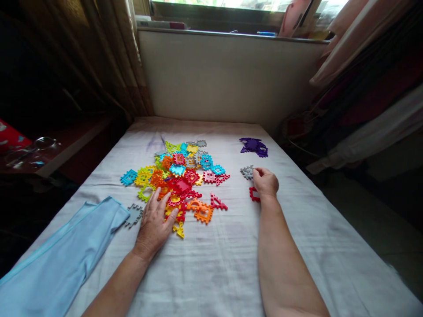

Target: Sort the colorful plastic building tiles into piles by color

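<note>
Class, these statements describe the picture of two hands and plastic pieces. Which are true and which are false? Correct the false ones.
1. Dark purple plastic pieces lie farther away than the small grey notched plastic piece. True.
2. The right hand touches the purple pieces. False: its fingertips are at the small grey piece.
3. The left hand is at the multicoloured heap of notched plastic pieces. True.
4. The light blue cloth lies right of the right hand. False: the cloth lies left of the left hand.
</note>
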The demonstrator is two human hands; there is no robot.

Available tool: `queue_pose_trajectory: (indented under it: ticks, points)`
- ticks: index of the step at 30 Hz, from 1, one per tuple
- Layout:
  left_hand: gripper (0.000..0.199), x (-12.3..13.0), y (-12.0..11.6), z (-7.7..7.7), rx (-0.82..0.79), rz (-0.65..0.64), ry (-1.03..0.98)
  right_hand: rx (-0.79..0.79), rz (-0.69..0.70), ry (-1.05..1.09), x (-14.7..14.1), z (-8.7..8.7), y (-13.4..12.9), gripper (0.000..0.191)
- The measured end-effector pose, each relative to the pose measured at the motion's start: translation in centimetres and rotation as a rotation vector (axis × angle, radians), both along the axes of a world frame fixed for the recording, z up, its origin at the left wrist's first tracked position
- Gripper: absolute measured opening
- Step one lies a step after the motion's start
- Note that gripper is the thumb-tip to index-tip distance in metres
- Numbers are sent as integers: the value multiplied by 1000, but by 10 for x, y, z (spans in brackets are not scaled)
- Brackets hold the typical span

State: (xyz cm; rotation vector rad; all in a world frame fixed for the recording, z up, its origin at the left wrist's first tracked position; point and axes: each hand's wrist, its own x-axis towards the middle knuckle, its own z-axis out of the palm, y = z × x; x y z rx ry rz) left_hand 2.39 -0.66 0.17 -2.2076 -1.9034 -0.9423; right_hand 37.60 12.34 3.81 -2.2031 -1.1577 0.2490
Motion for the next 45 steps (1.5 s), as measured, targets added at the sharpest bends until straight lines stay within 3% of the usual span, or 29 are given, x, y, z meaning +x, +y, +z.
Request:
queue_pose_trajectory:
  ticks: [7,13,17,23,28,39,45]
  points:
    - [51,0,-1,2,-9,-4,9,-26,-9,-20,1,-4,-1,33]
    - [50,1,0,0,-16,4,-5,-6,25,-101,-6,3,-1,36]
    - [50,0,0,-1,-24,4,-30,-61,213,-118,-26,10,1,33]
    - [50,0,-2,1,-29,-4,-29,-267,521,-204,-54,19,-4,24]
    - [50,1,-2,1,-32,9,-30,-271,702,-300,-62,21,-9,39]
    - [47,0,-1,2,-22,7,-107,-300,769,-347,-74,28,-15,15]
    - [46,0,0,3,-31,8,-135,-240,766,-326,-44,46,-16,16]
